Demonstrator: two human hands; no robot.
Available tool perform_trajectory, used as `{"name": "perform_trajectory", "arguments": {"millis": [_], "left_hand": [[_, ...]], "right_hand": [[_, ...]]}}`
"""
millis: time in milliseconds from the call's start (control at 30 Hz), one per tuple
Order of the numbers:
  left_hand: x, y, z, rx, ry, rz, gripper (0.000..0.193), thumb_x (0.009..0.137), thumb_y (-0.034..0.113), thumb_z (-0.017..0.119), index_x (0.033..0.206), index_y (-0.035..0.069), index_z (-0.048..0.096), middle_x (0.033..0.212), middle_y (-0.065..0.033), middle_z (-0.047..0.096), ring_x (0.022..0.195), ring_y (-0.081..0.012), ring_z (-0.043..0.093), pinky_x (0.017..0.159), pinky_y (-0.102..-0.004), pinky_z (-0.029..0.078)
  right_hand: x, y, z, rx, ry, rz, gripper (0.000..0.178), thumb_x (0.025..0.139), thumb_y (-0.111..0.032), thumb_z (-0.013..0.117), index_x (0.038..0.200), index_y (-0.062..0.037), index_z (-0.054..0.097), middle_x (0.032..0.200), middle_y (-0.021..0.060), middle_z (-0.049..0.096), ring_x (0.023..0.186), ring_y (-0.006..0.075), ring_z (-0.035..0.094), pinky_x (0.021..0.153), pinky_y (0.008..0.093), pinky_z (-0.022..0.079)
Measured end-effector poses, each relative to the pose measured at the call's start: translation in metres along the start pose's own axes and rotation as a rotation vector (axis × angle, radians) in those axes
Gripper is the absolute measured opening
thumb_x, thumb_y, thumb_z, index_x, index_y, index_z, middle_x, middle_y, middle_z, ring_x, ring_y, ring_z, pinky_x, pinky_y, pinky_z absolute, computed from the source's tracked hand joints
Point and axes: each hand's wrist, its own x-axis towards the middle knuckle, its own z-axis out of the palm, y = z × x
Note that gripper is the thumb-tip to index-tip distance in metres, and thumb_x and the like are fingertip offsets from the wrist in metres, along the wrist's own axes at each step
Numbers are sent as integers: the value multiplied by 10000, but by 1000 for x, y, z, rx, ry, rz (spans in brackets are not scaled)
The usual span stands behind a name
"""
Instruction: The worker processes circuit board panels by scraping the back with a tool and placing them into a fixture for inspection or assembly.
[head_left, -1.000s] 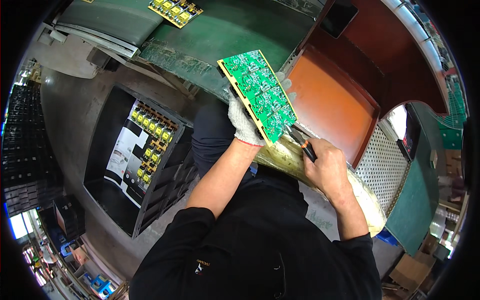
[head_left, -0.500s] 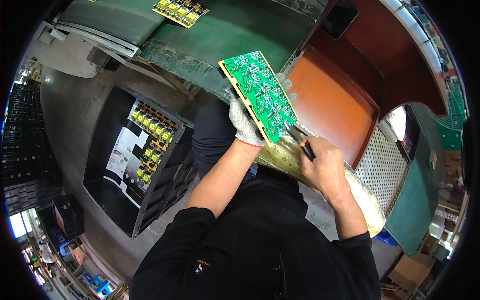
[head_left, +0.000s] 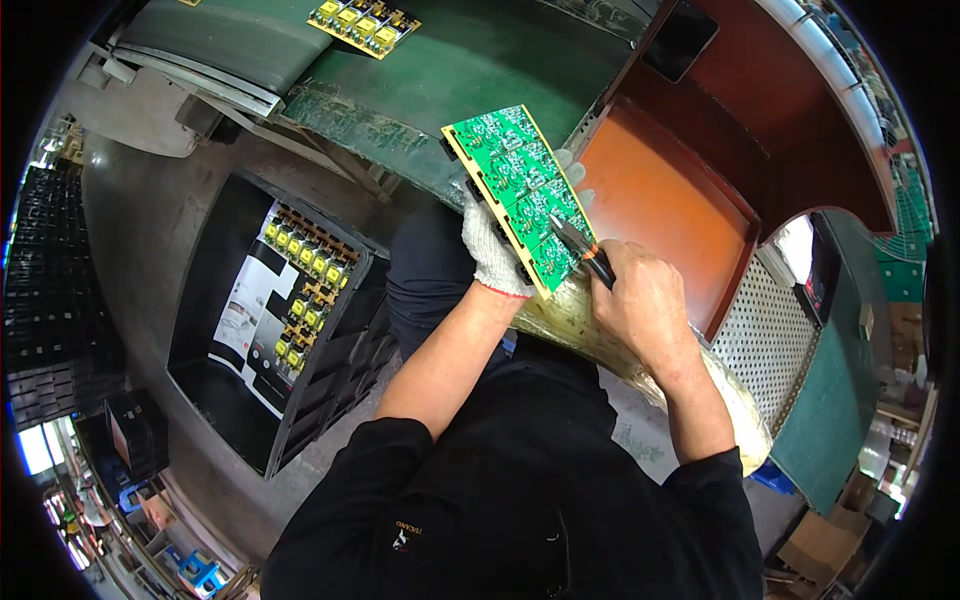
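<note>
A green circuit board panel [head_left: 520,180] with yellow edges is tilted in front of me, its solder side facing up. My left hand [head_left: 490,245], in a white knitted glove, is closed around the panel from below, and gloved fingertips show past its right edge. My bare right hand [head_left: 640,300] grips a pair of cutting pliers [head_left: 598,262] with black and orange handles. The plier jaws lie over the lower middle of the board; whether they touch it I cannot tell. Dark parts stick out along the panel's left edge.
A black crate [head_left: 215,400] at the left holds several boards with yellow components [head_left: 305,260] and a printed sheet. Another board panel [head_left: 365,25] lies on the green bench [head_left: 440,70]. An orange-bottomed tray [head_left: 650,200] with raised dark red sides stands at the right, beside a perforated plate [head_left: 765,325].
The pliers in my right hand have moved from the board's lower right corner up and inward over its surface. My left hand and the board have barely shifted.
</note>
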Motion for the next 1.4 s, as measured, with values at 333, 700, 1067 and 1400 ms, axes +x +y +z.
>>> {"name": "perform_trajectory", "arguments": {"millis": [333,700,1067,1400], "left_hand": [[-1,-1,-2,4,-35,14,920,1068,772,391,1705,108,397,1684,-244,473,1551,-452,458,1267,-626,403],[-1,-1,-2,-65,-41,1,906,1078,741,396,1703,84,390,1679,-236,483,1550,-449,461,1277,-632,386],[-1,1,2,51,-3,6,919,1083,762,361,1701,82,389,1670,-225,495,1545,-407,479,1282,-604,397],[0,0,1,103,-36,32,939,1083,784,333,1707,84,379,1680,-229,481,1540,-409,485,1278,-604,401]], "right_hand": [[-7,-1,3,90,92,-61,128,916,-108,700,994,-10,725,928,238,733,891,470,716,801,557,577],[-7,5,3,62,23,-64,179,922,-127,712,1054,-13,757,969,238,749,932,460,723,839,543,580],[32,-4,0,48,88,-19,192,951,-148,695,1052,9,740,988,249,750,967,473,718,869,559,577],[35,-12,5,-16,76,-6,138,917,-109,662,960,22,679,955,263,733,962,485,716,868,587,570]]}}
